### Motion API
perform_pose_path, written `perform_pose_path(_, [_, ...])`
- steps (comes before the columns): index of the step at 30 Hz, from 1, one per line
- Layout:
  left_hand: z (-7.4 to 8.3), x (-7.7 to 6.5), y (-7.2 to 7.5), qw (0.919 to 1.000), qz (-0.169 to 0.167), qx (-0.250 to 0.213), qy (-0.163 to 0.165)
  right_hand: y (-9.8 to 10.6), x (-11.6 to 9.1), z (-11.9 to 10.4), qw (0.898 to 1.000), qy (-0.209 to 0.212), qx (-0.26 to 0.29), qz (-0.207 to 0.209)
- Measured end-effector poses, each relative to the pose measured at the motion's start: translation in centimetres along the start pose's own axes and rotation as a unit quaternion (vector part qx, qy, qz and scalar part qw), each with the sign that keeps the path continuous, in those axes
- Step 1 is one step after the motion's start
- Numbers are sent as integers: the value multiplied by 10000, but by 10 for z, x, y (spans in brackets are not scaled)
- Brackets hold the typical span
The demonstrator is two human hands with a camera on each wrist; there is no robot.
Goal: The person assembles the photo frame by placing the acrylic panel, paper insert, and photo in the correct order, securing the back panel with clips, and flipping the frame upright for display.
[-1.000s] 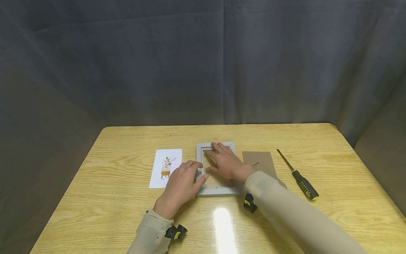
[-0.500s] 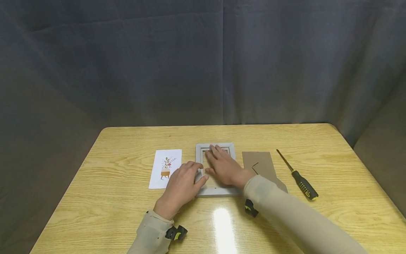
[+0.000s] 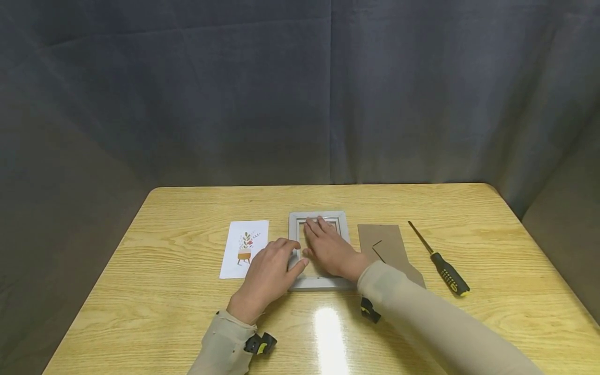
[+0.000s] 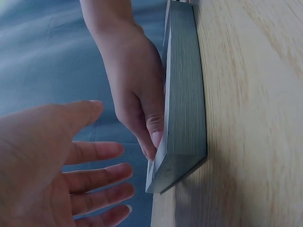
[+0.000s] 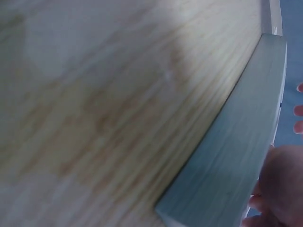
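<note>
A light grey picture frame (image 3: 323, 284) lies flat in the middle of the wooden table, its recessed inner side up. My right hand (image 3: 330, 250) reaches over it and rests inside the recess with extended fingers; the left wrist view shows that hand (image 4: 137, 80) with its fingertips down behind the frame's side (image 4: 187, 94). At the frame's left edge hovers my left hand (image 3: 269, 271), fingers loosely bent and nothing in them. In the left wrist view the left hand (image 4: 52, 165) stays apart from the frame. Part of the recess is hidden under the right hand.
Left of the frame lies a white card (image 3: 229, 260) printed with a potted plant. To the right are a brown backing board (image 3: 391, 239) with a dark line on it, partly behind the right sleeve, and a black-handled screwdriver (image 3: 451, 274). A dark curtain (image 3: 328, 94) hangs behind the table.
My right hand has slid slightly toward me within the frame, its fingers closer together. The left hand holds its place, and the card, board and screwdriver lie as before.
</note>
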State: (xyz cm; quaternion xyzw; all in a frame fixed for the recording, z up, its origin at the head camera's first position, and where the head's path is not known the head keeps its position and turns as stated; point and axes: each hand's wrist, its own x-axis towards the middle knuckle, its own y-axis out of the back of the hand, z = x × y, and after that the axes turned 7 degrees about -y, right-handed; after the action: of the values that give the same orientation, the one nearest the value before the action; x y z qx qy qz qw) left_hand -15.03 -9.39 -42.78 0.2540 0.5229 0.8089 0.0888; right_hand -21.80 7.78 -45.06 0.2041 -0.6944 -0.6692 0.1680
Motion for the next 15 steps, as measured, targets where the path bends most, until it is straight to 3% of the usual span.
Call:
perform_pose_path(7, [-1,-1,-1,9999,-69,47,105,0,-1,0,10000,-37,-28,67])
perform_pose_path(15, [-2,-6,-1,9967,-699,18,402,2,2,0,9984,-39,143,545])
